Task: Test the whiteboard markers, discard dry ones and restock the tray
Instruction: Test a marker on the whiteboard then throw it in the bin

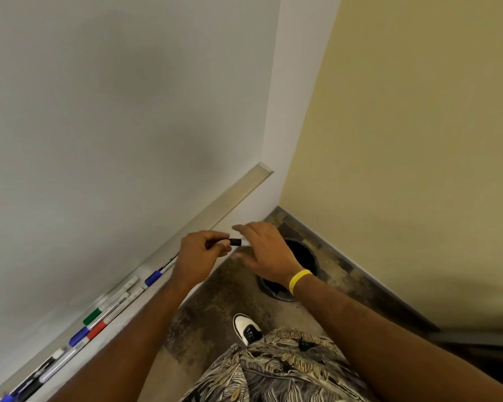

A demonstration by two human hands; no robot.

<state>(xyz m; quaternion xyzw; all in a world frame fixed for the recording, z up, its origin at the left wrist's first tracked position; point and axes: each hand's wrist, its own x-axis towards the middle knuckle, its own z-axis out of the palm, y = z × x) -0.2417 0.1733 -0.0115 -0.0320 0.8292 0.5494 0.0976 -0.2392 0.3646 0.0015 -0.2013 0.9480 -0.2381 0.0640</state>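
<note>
Head view: left hand (201, 250) curled, pinching a black marker (235, 242) just in front of the tray (233, 195), off it. Right hand (263, 252) spread, fingers loose, at the marker's free end; contact unclear. Marker's long axis runs left-right, free end toward the right hand. Other markers (99, 320) lie lengthwise in the tray. Labels too blurred to read.
</note>
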